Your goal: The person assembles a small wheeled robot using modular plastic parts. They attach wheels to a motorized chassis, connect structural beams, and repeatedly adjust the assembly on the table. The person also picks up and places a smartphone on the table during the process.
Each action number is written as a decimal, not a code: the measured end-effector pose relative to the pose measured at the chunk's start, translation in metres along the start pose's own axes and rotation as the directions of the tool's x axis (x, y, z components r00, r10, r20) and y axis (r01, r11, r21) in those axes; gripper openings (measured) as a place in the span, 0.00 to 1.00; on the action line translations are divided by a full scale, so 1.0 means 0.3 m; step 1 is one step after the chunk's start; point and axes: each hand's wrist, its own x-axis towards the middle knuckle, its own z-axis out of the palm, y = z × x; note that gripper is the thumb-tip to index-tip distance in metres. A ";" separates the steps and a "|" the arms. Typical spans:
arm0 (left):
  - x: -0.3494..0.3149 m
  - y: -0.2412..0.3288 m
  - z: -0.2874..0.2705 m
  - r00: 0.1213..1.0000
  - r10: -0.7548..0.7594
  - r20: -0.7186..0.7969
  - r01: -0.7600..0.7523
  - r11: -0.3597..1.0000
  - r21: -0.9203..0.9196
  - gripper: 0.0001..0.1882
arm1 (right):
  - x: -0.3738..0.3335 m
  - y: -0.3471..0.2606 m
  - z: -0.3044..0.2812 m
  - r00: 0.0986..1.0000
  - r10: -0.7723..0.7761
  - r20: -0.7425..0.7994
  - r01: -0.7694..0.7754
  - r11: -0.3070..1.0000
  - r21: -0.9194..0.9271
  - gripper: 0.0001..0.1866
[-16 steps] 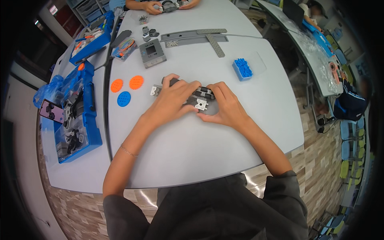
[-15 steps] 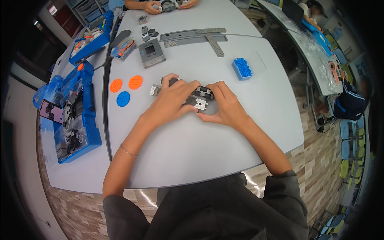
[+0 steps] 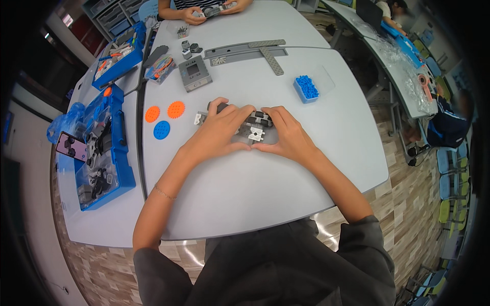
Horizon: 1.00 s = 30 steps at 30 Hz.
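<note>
Both of my hands grip a grey building-kit assembly with black wheel-like rollers and white connector pieces, held above the white table. My left hand wraps over its left part, thumb along the near edge, and hides much of it. A white end piece pokes out left of that hand. My right hand closes on the right end, fingers at the black roller and thumb underneath. The two thumb tips nearly meet. Left of my hands lie two orange discs and a blue disc.
A grey control unit, a box of coloured bands and grey beams lie farther back. Blue pins fill a small tub at right. A blue parts case and phone are left. Another person's hands work opposite.
My left thumb has slid down from the white connector to the near edge, beside the right thumb. The view has shifted slightly. Both hands keep hold of the assembly.
</note>
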 end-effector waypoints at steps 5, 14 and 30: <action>0.002 0.002 0.024 0.999 0.002 -0.040 -0.002 1.000 0.019 0.47 | -0.032 -0.022 0.015 0.999 0.026 -0.044 -0.027 0.999 -0.026 0.47; 0.000 -0.014 0.024 0.994 0.104 0.013 -0.105 0.989 0.100 0.44 | -0.019 -0.030 0.015 0.997 -0.009 -0.075 0.008 1.000 -0.021 0.39; 0.009 -0.001 0.056 0.993 0.098 -0.072 -0.087 0.986 0.145 0.43 | 0.007 -0.015 0.023 0.990 -0.090 -0.111 0.092 0.996 0.007 0.39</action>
